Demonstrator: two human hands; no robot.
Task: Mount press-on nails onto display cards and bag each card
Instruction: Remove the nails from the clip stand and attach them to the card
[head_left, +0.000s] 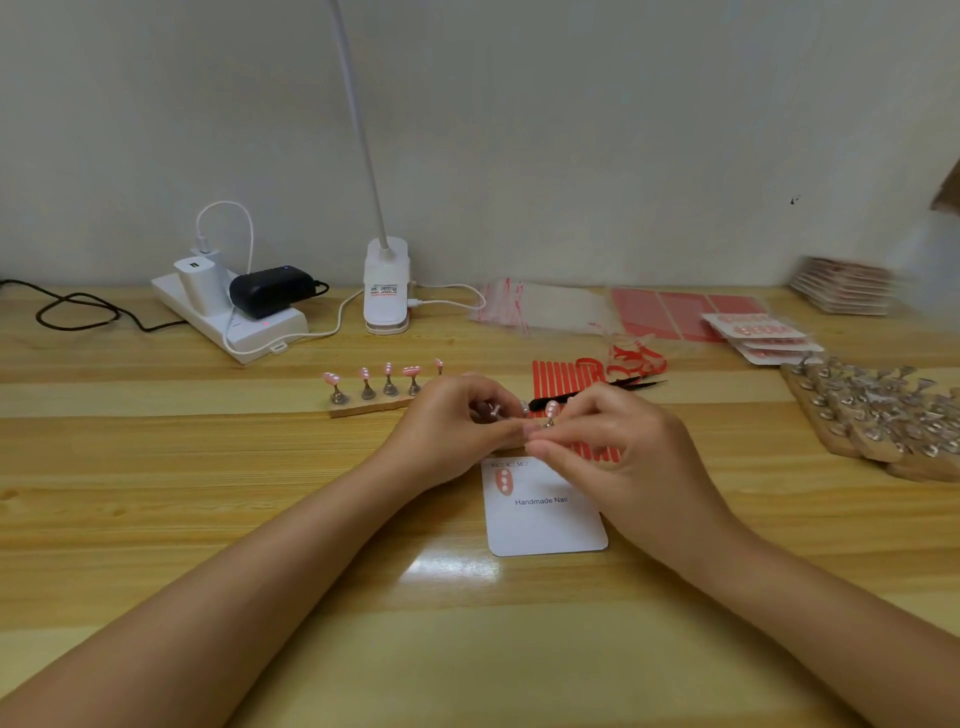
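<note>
Head view: both hands meet above the top edge of the display card (545, 519), which lies flat on the wooden table (208, 493). Card is white, printed "Handmade Nail", with one pink nail (504, 480) already stuck at its upper left.

Right hand (608, 441): thumb and fingers pinch a small metal stand carrying a pink press-on nail (551, 409). Narrow pinch grip.

Left hand (452, 426): fingers curled, fingertips touching the right hand's fingertips; a metal peg shows between its fingers, but whether it grips it I cannot tell.

Wooden holder strip (363, 408) sits just left of the left hand, bearing several stands topped with pink nails.

Red adhesive tab sheet (563, 376) lies behind the hands, black tweezers (623, 387) across it. Clear bags (540, 306) lie further back right, finished cards (758, 332) beside them. Empty stands on wooden strips (878, 415) at far right. Power strip (234, 317) and clip lamp (385, 291) stand at the back.
</note>
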